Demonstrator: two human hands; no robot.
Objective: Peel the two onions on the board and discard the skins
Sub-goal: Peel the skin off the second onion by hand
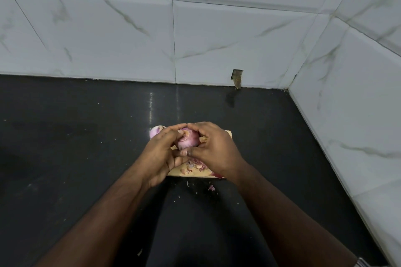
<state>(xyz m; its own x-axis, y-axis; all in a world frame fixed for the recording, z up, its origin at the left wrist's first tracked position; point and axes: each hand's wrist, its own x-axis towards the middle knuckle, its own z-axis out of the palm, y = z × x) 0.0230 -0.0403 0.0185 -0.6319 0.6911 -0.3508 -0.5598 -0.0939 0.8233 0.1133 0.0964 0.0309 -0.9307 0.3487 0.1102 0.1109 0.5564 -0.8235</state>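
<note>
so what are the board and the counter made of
The board looks like pale, unvarnished wood or bamboo: tan and matte, though too little shows to see grain. The counter looks like polished black stone, maybe granite: it mirrors the wall.

Lighting: dim, cool, bluish cast. Wall tiles (134, 28) evenly lit, no hot spots. Glare: two narrow vertical streaks on the black countertop (65, 136) just above centre, toward 12 o'clock. Forearms at 6 o'clock dark, little detail. Shadow: soft, beneath both hands. Sharpness: mild softness throughout, fine texture smeared. Distortion: wide-angle bowing; tile joints curve at 9, 12 and 3 o'clock edges.
</note>
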